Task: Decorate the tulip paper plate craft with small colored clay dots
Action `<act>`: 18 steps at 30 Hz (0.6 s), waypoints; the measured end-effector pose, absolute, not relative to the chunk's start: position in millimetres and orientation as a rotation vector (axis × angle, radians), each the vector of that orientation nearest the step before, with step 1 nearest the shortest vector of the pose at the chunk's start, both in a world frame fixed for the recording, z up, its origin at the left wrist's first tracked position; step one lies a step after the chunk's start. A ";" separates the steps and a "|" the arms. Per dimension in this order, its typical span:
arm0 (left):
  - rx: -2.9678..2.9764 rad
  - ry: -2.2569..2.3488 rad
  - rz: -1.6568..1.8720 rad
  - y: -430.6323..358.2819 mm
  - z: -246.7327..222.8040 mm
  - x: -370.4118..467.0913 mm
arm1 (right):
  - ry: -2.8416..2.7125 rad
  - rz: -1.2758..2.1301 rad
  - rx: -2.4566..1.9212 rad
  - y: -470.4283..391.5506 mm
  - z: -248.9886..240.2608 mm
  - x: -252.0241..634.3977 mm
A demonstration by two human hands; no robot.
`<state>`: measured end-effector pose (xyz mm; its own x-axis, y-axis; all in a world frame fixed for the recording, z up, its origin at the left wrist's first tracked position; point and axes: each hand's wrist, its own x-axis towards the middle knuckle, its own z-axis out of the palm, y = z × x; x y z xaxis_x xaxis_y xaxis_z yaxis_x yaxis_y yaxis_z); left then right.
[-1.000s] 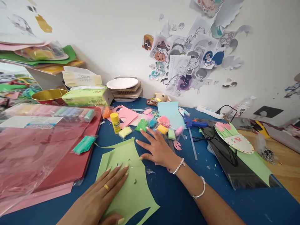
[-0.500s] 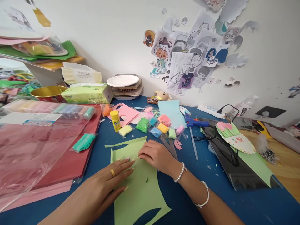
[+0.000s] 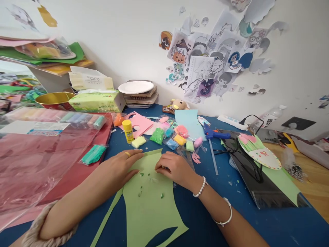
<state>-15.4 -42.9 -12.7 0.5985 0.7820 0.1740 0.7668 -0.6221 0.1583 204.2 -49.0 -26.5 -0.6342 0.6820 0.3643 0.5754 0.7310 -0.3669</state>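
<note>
The left hand (image 3: 120, 167) is spread loosely over the far left part of the green paper (image 3: 149, 212), with nothing seen to be gripped; at the paper's right side the right hand (image 3: 175, 168) is drawn into a pinch, and whether anything is held cannot be told. The paper is laid toward the near edge of the surface (image 3: 200, 224). If it is poorly braced, it could be dragged, or its thin strip (image 3: 108, 218) torn. The loose green bits (image 3: 162, 196) could be scattered by a sweep. Toward the far edge, the upright glue stick (image 3: 128, 132) could be toppled by a long reach.
</note>
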 end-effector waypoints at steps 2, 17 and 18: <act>2.757 1.304 0.302 -35.0 -10.4 -8.3 | -2.434 0.297 -0.963 -49.6 -25.4 204.7; 2.708 1.325 0.151 -26.6 -8.7 9.1 | -2.368 0.327 -0.959 -49.0 -26.9 208.2; 2.706 1.324 0.156 -26.6 -8.6 9.1 | -2.362 0.327 -0.967 -49.0 -27.4 208.6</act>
<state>9.1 -26.6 -8.6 0.6107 0.7910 0.0376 0.7781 -0.6082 0.1570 208.6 -49.0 -27.4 -0.5824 0.7041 0.4063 0.5672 0.7100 -0.4173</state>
